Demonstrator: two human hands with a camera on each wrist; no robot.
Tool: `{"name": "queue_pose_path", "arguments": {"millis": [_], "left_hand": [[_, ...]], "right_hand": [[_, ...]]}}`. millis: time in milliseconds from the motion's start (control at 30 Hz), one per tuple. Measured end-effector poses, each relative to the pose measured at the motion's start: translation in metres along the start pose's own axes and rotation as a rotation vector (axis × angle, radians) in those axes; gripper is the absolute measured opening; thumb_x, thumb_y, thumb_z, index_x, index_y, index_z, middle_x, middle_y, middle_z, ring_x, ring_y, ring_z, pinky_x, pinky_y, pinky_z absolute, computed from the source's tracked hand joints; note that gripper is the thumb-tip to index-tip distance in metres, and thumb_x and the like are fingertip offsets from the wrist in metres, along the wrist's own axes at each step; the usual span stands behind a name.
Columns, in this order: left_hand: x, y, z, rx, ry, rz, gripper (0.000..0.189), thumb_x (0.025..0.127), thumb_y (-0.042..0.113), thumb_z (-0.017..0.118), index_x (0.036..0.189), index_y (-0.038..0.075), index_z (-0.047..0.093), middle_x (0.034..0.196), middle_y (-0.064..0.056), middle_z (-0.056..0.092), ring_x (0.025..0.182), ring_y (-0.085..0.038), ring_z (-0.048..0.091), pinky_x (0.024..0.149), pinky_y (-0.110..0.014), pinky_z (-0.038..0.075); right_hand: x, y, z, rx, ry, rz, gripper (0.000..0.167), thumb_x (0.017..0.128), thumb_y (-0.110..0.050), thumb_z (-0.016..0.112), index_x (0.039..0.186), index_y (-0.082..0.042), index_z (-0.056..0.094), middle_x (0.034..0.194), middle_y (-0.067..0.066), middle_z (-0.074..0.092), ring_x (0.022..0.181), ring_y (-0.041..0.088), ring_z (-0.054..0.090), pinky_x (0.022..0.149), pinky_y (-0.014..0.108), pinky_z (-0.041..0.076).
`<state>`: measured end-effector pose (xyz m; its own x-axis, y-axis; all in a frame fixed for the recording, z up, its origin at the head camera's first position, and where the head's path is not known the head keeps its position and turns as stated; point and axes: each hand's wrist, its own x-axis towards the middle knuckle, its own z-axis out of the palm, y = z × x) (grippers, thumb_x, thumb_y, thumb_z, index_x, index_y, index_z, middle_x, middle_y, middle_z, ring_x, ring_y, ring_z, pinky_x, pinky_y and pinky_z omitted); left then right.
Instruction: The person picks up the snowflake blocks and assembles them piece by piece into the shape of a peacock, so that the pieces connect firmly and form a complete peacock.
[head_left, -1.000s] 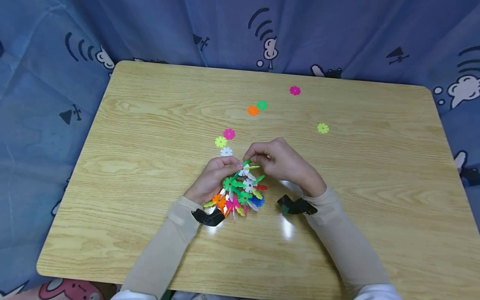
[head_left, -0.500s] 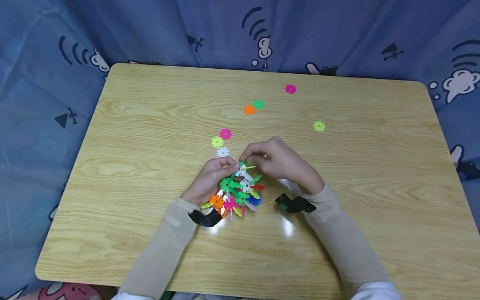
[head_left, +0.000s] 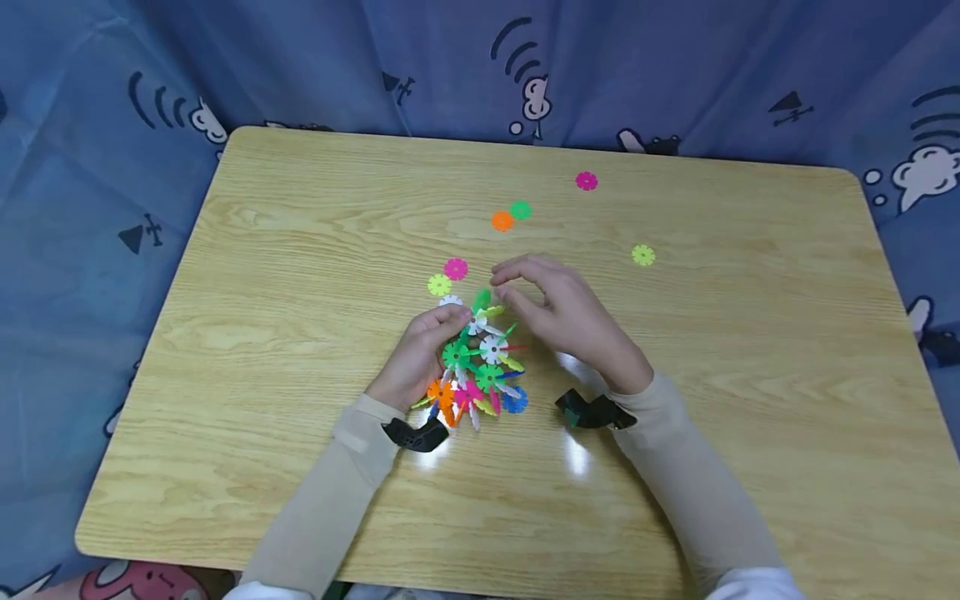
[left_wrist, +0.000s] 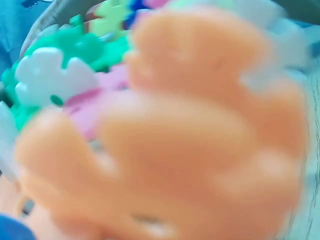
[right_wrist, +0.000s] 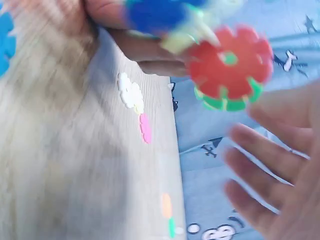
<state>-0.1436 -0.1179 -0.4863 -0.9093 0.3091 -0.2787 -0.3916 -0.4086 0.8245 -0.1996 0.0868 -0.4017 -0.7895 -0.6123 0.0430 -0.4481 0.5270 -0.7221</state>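
Observation:
My left hand [head_left: 420,350] grips a many-coloured cluster of interlocking plastic snowflake discs [head_left: 456,356] by its upper left side, thumb on top. A green disc [head_left: 482,300] stands up at the cluster's far end. Just right of that end is my right hand [head_left: 566,321], its thumb and fingers parted and holding nothing. In the right wrist view a red disc [right_wrist: 230,62] and a blurred blue disc [right_wrist: 155,15] stick out of the cluster near the spread right fingers. A blurred orange disc [left_wrist: 175,165] fills most of the left wrist view and hides much behind it.
Loose discs lie flat on the wooden table [head_left: 300,292]. A pink one [head_left: 456,268], a yellow one [head_left: 439,285] and a white one [head_left: 450,300] are beyond the left hand. Orange [head_left: 502,221], green [head_left: 521,210], pink [head_left: 587,181] and yellow-green [head_left: 643,255] discs lie farther back. Blue curtain [head_left: 450,67] borders the table.
The right thumb and fingers have let go of the green disc at the cluster's far end and moved slightly away. The left hand has tilted the cluster a little, its top shifting farther from me.

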Motion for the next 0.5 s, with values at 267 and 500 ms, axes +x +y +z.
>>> {"name": "queue_pose_path", "arguments": {"millis": [267,500], "left_hand": [[0.001,0.000,0.005,-0.097,0.076,0.058,0.019,0.108,0.020,0.048,0.096,0.012,0.060,0.096,0.002,0.061,0.086,-0.007,0.063,0.075,-0.017,0.058],[0.002,-0.002,0.013,-0.039,0.151,0.078,0.021,0.105,0.015,0.052,0.088,0.014,0.063,0.089,0.005,0.062,0.080,-0.005,0.061,0.071,-0.017,0.056]], "right_hand": [[-0.007,-0.017,0.015,-0.483,0.067,-0.154,0.021,0.090,-0.035,0.077,0.093,-0.014,0.076,0.123,0.006,0.068,0.120,0.028,0.054,0.106,0.047,0.043],[-0.008,-0.022,0.020,-0.611,0.048,-0.125,0.016,0.091,-0.025,0.072,0.081,-0.014,0.070,0.112,0.003,0.069,0.118,0.027,0.054,0.108,0.046,0.040]]}}
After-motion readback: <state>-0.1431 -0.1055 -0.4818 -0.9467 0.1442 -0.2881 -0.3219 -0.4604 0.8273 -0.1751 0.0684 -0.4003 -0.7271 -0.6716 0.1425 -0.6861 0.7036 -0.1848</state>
